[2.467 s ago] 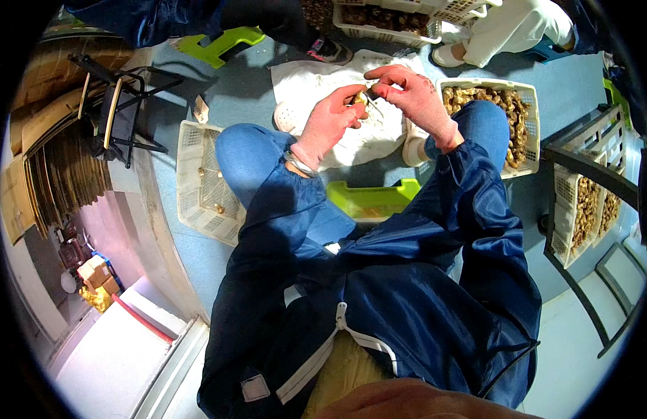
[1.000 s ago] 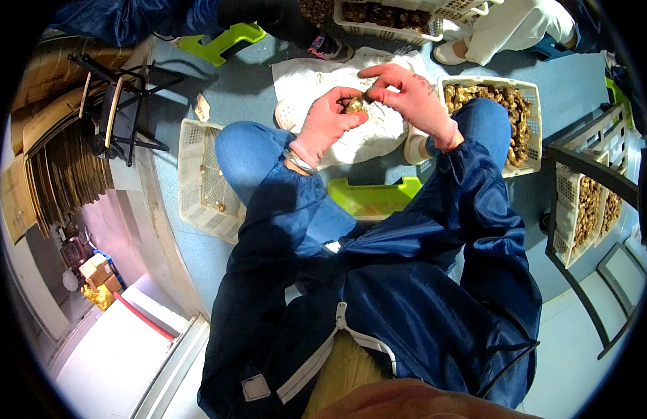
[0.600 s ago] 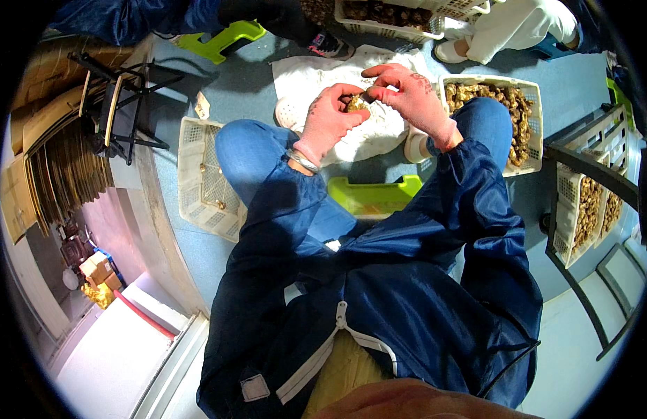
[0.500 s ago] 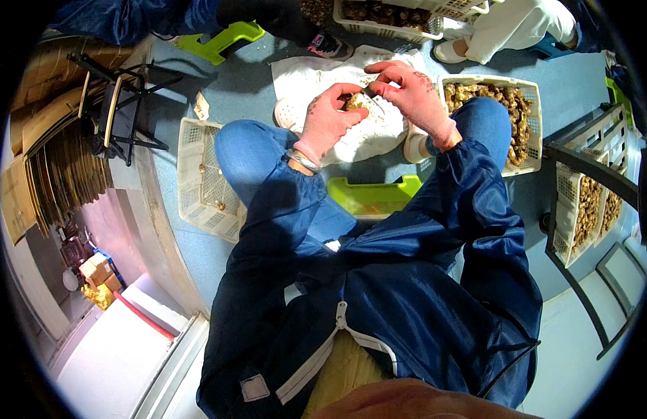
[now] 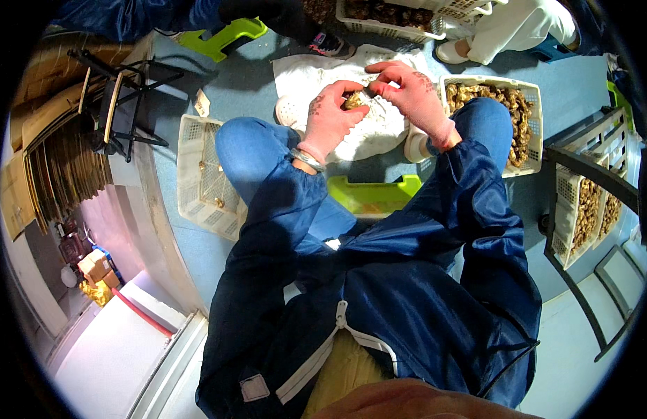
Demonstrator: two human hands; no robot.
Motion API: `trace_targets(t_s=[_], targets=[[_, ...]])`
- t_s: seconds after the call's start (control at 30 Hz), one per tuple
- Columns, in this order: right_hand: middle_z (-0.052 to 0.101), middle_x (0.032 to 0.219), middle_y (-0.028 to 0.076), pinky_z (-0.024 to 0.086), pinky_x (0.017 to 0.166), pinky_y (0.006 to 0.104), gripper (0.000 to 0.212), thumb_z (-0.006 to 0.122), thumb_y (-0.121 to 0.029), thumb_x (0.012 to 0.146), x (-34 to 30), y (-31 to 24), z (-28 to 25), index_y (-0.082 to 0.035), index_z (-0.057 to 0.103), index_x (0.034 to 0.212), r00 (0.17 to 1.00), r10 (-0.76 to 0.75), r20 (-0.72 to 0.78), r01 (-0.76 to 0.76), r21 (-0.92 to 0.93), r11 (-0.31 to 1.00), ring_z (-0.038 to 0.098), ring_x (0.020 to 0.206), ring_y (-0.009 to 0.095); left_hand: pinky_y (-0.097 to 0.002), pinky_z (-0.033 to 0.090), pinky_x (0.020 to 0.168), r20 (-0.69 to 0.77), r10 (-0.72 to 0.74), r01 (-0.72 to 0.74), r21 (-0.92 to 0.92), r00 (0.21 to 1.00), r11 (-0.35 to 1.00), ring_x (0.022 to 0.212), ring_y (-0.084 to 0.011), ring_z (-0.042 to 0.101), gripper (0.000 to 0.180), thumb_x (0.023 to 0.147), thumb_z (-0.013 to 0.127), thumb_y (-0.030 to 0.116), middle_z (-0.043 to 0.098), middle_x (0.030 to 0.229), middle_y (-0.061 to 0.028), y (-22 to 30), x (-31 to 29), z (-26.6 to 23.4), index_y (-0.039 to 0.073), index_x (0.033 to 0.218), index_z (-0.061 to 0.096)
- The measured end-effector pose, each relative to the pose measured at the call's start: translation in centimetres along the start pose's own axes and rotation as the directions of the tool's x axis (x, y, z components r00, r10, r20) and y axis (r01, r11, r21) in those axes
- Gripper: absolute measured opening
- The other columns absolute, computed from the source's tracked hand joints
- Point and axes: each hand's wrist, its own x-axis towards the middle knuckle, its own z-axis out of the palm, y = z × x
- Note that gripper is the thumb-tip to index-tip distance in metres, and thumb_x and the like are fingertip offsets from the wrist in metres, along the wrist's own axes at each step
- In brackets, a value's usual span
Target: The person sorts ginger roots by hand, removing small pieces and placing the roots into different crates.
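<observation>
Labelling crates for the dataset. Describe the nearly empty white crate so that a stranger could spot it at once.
Start at the person's left knee in blue trousers. On the blue floor just outside that knee lies a white perforated crate. Unlike the crate by the right knee, heaped with brown pieces, this one holds only a few scattered bits.

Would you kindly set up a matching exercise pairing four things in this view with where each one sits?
Things:
1. small tan piece
2. nearly empty white basket
3. white basket full of brown pieces
4. green stool

Places:
A. on the floor beside the person's left knee
B. between the knees, below the white cloth
C. held between the left hand and right hand
D. on the floor beside the right knee

Pairs: 1-C, 2-A, 3-D, 4-B
</observation>
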Motion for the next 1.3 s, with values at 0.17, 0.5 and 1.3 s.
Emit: trace_targets(t_s=[0.17, 0.5, 1.3], targets=[[0.065, 0.119, 0.005, 0.049, 0.082, 0.0293, 0.016, 0.065, -0.017, 0.088, -0.1, -0.6, 0.1, -0.003, 0.071, 0.092, 0.999, 0.006, 0.039, -0.009, 0.092, 0.996, 0.062, 0.096, 0.017, -0.0251, 0.048, 0.055, 0.056, -0.065, 0.068, -0.061, 0.996, 0.996, 0.065, -0.0110, 0.059, 0.035, 0.077, 0.075, 0.014, 0.063, 0.085, -0.0053, 0.0, 0.1, -0.3, 0.009, 0.110, 0.062], [0.066, 0.116, 0.004, 0.048, 0.081, 0.0278, 0.016, 0.065, -0.017, 0.087, -0.1, -0.3, -0.6, -0.002, 0.070, 0.089, 0.992, 0.102, -0.076, -0.099, 0.044, 0.994, 0.061, 0.094, 0.016, -0.0298, 0.049, 0.088, 0.227, 0.011, 0.101, -0.476, 0.974, 0.874, 0.102, -0.0157, 0.060, 0.040, 0.095, 0.055, 0.013, 0.060, 0.114, -0.0089, 0.2, 0.5, -0.2, -0.001, 0.132, 0.048], [0.065, 0.117, 0.009, 0.049, 0.088, 0.0329, 0.014, 0.066, -0.017, 0.084, 0.0, -1.3, -0.8, -0.003, 0.070, 0.086, 0.996, -0.022, -0.089, 0.031, 0.105, 0.994, 0.061, 0.104, 0.023, -0.0239, 0.048, 0.086, 0.138, 0.135, -0.036, -0.557, 0.981, 0.830, 0.101, -0.0139, 0.057, 0.056, 0.081, 0.064, -0.005, 0.058, 0.115, -0.0096, -0.4, 0.8, -0.4, 0.001, 0.134, 0.046]])
